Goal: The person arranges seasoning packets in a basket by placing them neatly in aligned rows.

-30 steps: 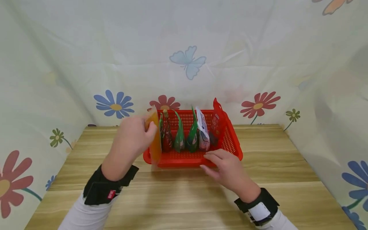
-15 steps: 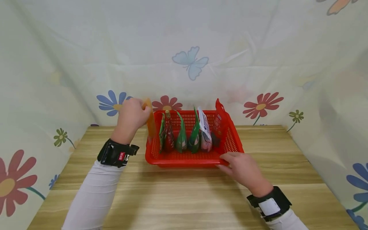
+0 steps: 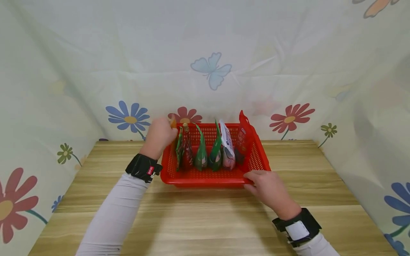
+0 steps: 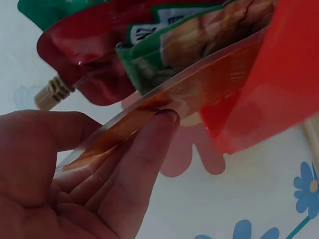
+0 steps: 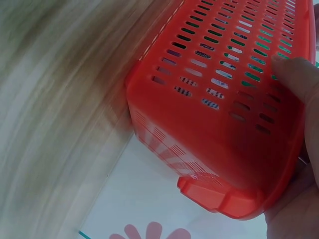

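My left hand pinches the top of a flat, clear plastic packet with orange contents between thumb and fingers. The packet is lowered into the left end of the red plastic basket, its lower part hidden. Beside it stand a green snack packet and a dark red pouch with a tan spout cap. My right hand grips the basket's front rim near the right corner. In the right wrist view its thumb lies against the slotted outer wall.
Further right in the basket stand two green pouches, a white and pink bag and a tall red bag. The basket sits at the back of a wooden table, before a flower-printed cloth.
My left hand lifted the orange packet, moved it back and then lowered it into the basket's left end. My right hand slid right along the front rim and took hold there.
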`<control>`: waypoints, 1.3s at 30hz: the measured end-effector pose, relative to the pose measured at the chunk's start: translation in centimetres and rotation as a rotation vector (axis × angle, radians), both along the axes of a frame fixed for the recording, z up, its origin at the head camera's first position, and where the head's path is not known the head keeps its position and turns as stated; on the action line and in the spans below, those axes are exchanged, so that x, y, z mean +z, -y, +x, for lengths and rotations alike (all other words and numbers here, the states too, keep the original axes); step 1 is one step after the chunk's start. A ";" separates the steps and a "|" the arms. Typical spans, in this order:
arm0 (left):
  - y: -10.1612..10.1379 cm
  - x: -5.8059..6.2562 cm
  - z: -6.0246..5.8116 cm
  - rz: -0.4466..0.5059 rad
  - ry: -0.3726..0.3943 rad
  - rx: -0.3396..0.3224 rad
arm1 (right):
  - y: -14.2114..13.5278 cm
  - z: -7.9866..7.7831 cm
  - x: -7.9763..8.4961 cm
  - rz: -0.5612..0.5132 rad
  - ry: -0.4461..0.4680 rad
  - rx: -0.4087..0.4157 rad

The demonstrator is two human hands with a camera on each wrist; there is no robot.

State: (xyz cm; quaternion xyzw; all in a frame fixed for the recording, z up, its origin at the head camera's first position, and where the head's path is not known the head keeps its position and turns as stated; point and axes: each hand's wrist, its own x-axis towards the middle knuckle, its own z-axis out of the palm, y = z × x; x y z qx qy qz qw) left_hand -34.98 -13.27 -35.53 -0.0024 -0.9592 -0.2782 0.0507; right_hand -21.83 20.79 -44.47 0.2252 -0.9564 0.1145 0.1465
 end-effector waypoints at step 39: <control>-0.4 -1.9 0.8 -0.108 0.136 -0.104 | 0.0 -0.3 -0.2 -0.033 -0.020 0.022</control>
